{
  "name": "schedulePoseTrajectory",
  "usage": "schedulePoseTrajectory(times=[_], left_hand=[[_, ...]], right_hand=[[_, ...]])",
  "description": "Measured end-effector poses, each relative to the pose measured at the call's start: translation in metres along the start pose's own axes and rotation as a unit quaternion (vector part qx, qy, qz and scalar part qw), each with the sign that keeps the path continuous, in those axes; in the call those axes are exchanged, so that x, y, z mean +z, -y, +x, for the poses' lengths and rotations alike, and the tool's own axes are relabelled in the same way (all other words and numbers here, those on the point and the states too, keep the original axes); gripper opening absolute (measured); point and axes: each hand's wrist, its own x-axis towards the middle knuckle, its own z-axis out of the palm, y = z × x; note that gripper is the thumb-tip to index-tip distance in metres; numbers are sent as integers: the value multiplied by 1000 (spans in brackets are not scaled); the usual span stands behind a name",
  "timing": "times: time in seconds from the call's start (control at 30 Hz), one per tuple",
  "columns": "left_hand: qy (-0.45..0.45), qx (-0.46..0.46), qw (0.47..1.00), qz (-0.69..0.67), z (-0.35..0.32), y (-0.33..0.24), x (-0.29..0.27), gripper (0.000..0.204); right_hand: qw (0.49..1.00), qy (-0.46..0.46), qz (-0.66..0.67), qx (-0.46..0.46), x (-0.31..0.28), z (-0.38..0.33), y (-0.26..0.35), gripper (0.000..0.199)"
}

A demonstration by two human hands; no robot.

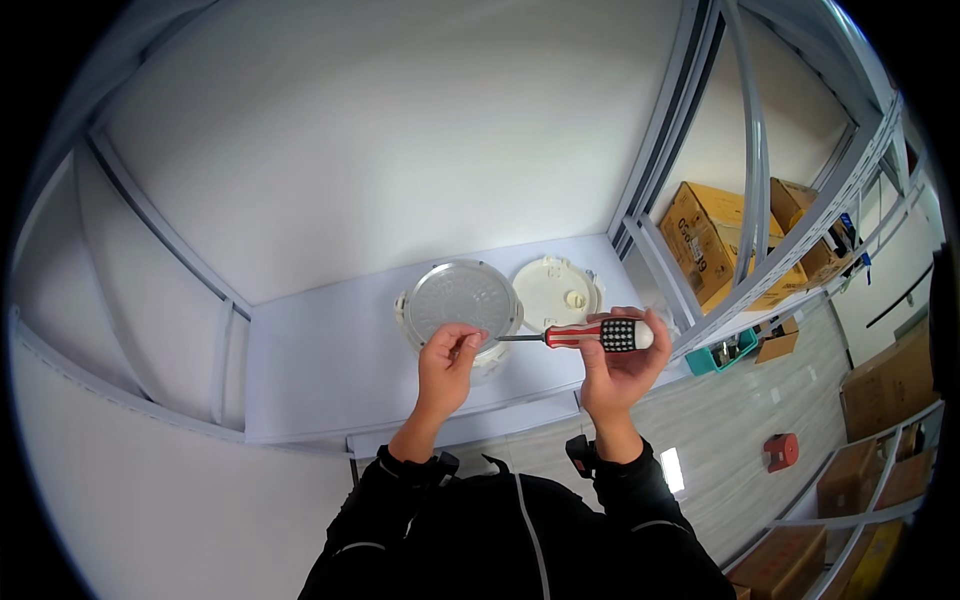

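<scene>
In my right hand (622, 372) I grip a screwdriver (578, 336) with a red, white and black handle. It lies level in the air, its metal shaft pointing left. The fingers of my left hand (447, 368) are pinched together close to the screwdriver's tip; whatever sits between them is too small to make out. Behind and below the hands, a round appliance body with a grey metal disc (462, 300) and a white rim stands on the white table. To its right lies a round white plastic cover (556, 292) with a small cream knob.
The white table (320, 375) backs onto a white panel, framed by grey posts (665, 130). Right of it are cardboard boxes (715, 240), a teal bin (720, 354) on the floor, a red stool (781, 451) and a shelf with more boxes (850, 475).
</scene>
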Motion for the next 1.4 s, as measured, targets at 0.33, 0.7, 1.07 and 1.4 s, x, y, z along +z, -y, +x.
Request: schedulePoseTrajectory(times=[0.33, 0.7, 1.07, 1.4], left_hand=[[57, -44, 988, -140, -12, 5, 11, 19], [58, -38, 991, -115, -14, 5, 6, 17], [131, 8, 990, -41, -11, -9, -24, 15], [154, -37, 984, -80, -11, -14, -67, 16]], right_hand=[[1000, -16, 7, -5, -5, -8, 3, 78], [1000, 6, 16, 1, -5, -11, 12, 77], [980, 143, -7, 138, 0, 8, 32, 91], [970, 193, 93, 117, 39, 4, 31, 90]])
